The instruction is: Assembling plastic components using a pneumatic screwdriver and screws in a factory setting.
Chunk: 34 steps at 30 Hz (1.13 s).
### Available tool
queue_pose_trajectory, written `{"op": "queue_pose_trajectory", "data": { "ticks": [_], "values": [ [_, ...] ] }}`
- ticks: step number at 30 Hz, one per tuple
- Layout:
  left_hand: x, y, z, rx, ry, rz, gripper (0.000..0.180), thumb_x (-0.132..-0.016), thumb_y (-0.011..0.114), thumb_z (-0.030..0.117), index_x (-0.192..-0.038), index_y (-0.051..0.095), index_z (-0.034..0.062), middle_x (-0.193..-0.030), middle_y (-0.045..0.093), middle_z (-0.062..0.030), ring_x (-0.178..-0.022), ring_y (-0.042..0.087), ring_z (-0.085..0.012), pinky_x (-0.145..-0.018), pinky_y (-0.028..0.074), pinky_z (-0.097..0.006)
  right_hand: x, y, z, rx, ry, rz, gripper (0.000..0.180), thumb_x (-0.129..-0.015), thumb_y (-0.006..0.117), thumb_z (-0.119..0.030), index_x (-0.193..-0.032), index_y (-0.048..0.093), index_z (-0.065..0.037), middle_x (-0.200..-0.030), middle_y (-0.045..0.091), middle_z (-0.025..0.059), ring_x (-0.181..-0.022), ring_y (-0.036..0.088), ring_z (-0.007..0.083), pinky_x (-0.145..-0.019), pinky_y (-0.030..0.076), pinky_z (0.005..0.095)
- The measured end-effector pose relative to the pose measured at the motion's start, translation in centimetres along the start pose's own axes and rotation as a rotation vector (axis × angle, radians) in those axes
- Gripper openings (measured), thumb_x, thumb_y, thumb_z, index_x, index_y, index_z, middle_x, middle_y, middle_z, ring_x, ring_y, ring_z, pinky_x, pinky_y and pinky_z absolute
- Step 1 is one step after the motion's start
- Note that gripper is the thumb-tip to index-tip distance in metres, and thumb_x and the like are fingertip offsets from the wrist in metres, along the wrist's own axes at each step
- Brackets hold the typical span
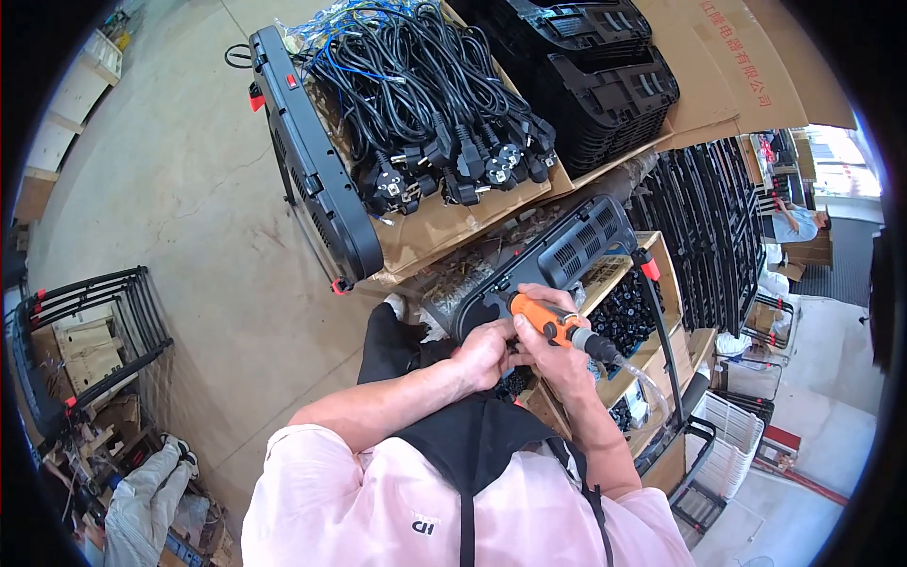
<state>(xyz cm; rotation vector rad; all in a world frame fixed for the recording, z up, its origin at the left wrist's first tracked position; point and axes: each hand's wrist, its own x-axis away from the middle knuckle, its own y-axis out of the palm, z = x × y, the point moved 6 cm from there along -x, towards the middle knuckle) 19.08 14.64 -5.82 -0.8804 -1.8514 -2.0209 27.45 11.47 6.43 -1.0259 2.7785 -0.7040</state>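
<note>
A concrete workshop floor, cartons of black power cords beyond the fingers. The right hand wraps an orange powered screwdriver; the left hand pinches closed at the black housing – fastening underway, likely; next, steady alignment.

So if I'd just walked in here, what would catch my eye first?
Probably the bright orange power screwdriver in the right hand, at the centre, pressed against a black vented housing that the left hand steadies. Next, the big tangle of black power cords with plugs heaped on cardboard at the top, and a finished black unit propped on edge just left of that heap.
</note>
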Motion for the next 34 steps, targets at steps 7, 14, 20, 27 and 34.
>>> {"op": "queue_pose_trajectory", "data": {
  "ticks": [7, 14, 20, 27, 34],
  "values": [
    [-0.3, 0.4, -0.6, -0.045, -0.077, 0.032, 0.027, -0.113, 0.046, 0.018, -0.127, 0.061, 0.001, -0.109, 0.069, -0.0095, -0.094, 0.071, -0.0212, -0.085, 0.065, -0.038, -0.2, -0.8, -1.5, -0.021, 0.075, 0.007, 0.04, -0.086, 0.08, -0.003, -0.124, 0.067, -0.001, -0.128, 0.072, 0.0132, -0.117, 0.071, 0.0211, -0.104, 0.055, 0.0344],
    [-3.2, 1.0, -0.9, -0.196, -0.144, -0.036, 0.029, -0.114, 0.045, 0.021, -0.127, 0.062, 0.001, -0.109, 0.069, -0.0108, -0.104, 0.068, -0.0235, -0.097, 0.056, -0.04, 9.2, -10.8, -1.6, -0.391, 0.161, 0.576, 0.06, -0.087, 0.08, -0.009, -0.139, 0.052, 0.002, -0.129, 0.07, 0.0221, -0.12, 0.068, 0.0285, -0.107, 0.053, 0.0435],
    [-8.4, 5.3, -4.3, -0.36, -0.155, -0.103, 0.029, -0.112, 0.048, 0.022, -0.131, 0.059, 0.0031, -0.12, 0.065, -0.0098, -0.117, 0.062, -0.0243, -0.11, 0.048, -0.042, 25.6, -11.6, 2.5, -0.62, 0.464, 1.036, 0.063, -0.086, 0.078, -0.01, -0.141, 0.051, 0.002, -0.124, 0.071, 0.0243, -0.118, 0.068, 0.0313, -0.109, 0.05, 0.0446],
    [-15.2, 8.9, -11.5, -0.767, -0.191, -0.185, 0.036, -0.114, 0.046, 0.029, -0.137, 0.064, 0.0064, -0.135, 0.065, -0.0066, -0.127, 0.056, -0.0197, -0.116, 0.035, -0.04, 41.3, -3.6, 4.2, -0.854, 0.646, 1.463, 0.063, -0.085, 0.08, -0.012, -0.14, 0.052, 0.001, -0.122, 0.072, 0.023, -0.113, 0.071, 0.0317, -0.095, 0.055, 0.0392],
    [-14.9, 8.8, -12.8, -1.159, -0.215, -0.196, 0.074, -0.109, 0.048, 0.055, -0.17, 0.023, 0.0237, -0.178, 0.009, -0.0128, -0.164, -0.002, -0.0383, -0.13, 0.001, -0.056, 47.9, -0.2, 10.8, -0.966, 0.755, 1.495, 0.067, -0.089, 0.078, -0.018, -0.146, 0.045, -0.002, -0.126, 0.068, 0.0249, -0.124, 0.067, 0.0379, -0.111, 0.053, 0.0494]
  ]
}}
